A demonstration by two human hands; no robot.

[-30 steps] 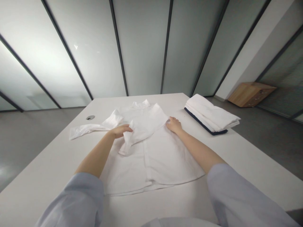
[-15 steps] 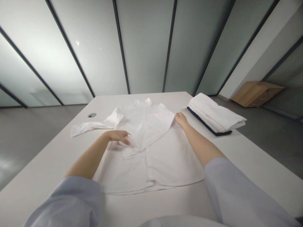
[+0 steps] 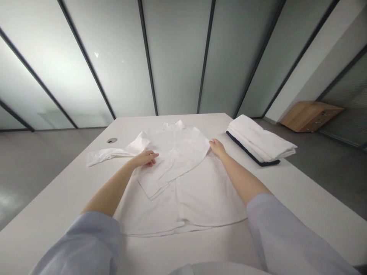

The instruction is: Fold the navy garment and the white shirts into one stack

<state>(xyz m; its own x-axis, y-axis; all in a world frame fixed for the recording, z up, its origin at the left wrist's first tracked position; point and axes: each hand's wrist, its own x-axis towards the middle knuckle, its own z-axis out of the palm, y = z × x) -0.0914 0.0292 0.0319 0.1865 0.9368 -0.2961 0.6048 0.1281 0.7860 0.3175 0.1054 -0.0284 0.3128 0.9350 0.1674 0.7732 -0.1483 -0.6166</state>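
A white shirt (image 3: 197, 194) lies spread on the table, its collar at the far end and its hem toward me. The shirt's right sleeve (image 3: 169, 172) is laid across the body, with the cuff low on the left. Its other sleeve (image 3: 114, 152) stretches out to the left. My right hand (image 3: 217, 147) pinches the shirt at the folded edge on the right side. Over the left side of the shirt is my left hand (image 3: 146, 157), fingers loosely bent and apart, with nothing seen in them; whether it touches the cloth is unclear.
A stack of folded white cloth (image 3: 260, 137) rests on a dark folded piece (image 3: 269, 163) at the table's right edge. A round cable grommet (image 3: 112, 140) is set into the white table (image 3: 71, 191) at the left. Beyond are frosted glass panels and a wooden cabinet (image 3: 311, 115).
The sleeve across the shirt now lies flatter, its cuff shifted left and toward me. My left hand has moved slightly away from me, off the cuff. My right hand has shifted a little left.
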